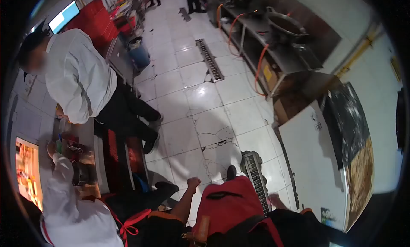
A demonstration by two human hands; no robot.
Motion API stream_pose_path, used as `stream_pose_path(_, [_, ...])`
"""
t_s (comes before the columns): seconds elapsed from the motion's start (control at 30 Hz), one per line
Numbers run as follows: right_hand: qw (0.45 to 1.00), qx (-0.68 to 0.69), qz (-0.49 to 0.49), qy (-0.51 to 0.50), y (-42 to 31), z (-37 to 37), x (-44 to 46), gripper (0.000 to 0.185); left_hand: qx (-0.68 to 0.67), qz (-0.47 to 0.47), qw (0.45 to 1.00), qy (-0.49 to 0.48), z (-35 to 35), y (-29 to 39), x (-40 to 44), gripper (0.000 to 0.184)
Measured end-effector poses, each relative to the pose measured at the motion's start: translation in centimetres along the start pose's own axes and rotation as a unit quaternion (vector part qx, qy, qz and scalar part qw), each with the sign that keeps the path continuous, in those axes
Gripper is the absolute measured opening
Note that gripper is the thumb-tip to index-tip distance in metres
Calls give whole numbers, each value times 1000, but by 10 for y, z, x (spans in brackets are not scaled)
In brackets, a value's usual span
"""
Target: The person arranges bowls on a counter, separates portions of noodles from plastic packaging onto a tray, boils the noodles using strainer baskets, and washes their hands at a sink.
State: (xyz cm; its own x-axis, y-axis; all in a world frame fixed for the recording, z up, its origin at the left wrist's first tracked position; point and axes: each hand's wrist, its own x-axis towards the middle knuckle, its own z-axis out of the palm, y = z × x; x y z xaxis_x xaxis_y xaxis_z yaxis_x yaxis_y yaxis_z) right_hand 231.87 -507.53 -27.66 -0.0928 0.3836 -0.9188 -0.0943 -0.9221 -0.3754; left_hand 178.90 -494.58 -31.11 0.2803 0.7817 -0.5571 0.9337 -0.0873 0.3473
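Note:
My left hand (193, 183) hangs in front of me over the tiled floor, its fingers curled in, and I see nothing in it. The left sleeve is dark with an orange cuff. On the other side, my right hand (277, 201) is low beside my red apron (230, 202), above the floor drain grate. It is blurred, and I cannot make out its fingers or anything in them. Neither hand visibly touches any equipment.
Two people in white tops are at a left counter: one standing person (81, 72), one closer person (72, 208) near a metal pot (80, 173). A white cabinet (311, 153) stands right. Beyond is a metal table (277, 54) with a large pan (287, 24). Floor grates (209, 59) run ahead.

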Motion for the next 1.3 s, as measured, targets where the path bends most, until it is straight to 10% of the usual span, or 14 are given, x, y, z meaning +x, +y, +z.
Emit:
stream_pose_path(0.03, [953,-168,-210,-141,-39,-2,33,37,216,10,971,-107,23,-35,5,13])
stream_pose_path(0.1, [968,-80,-194,135,-196,94,64,25,-442,-315,840,19,15,-66,-13,28])
stream_pose_path(0.13, [957,-124,-214,151,-269,123,92,21,-144,-346,924,-74,58,-104,28,29])
stream_pose_path(0.23, [822,-331,-456,82,-448,181,160,30,-18,-222,971,-86,12,-154,29,35])
stream_pose_path(0.37, [866,-299,-401,1,-629,258,189,39,-127,-445,876,135,-56,-158,121,26])
stream_pose_path(0.5, [927,-257,-271,42,-710,287,225,30,-50,-450,892,-9,-200,-190,266,27])
stream_pose_path(0.57, [943,-241,-219,59,-716,265,281,26,-588,-433,565,385,-303,-228,371,9])
stream_pose_path(0.67, [931,-350,-104,27,-751,270,308,17,-850,-94,290,429,-527,-265,465,17])
stream_pose_path(0.93, [932,-361,-33,17,-1040,353,517,27,-837,227,252,429,-994,-371,582,29])
stream_pose_path(1.0, [649,-690,-319,-43,-1142,393,590,25,-862,265,195,386,-1054,-386,583,26])
stream_pose_path(1.03, [889,-411,-196,-37,-1213,476,544,26,-852,310,188,379,-1078,-408,593,24])
stream_pose_path(1.17, [821,-413,-385,-86,-1419,697,548,25,-802,415,212,374,-1167,-472,630,24])
stream_pose_path(1.27, [793,-424,-412,-146,-1520,804,538,26,-865,193,122,446,-1173,-555,696,23])
stream_pose_path(1.3, [796,-423,-410,-142,-1543,819,552,26,-864,126,318,368,-1129,-638,746,28])
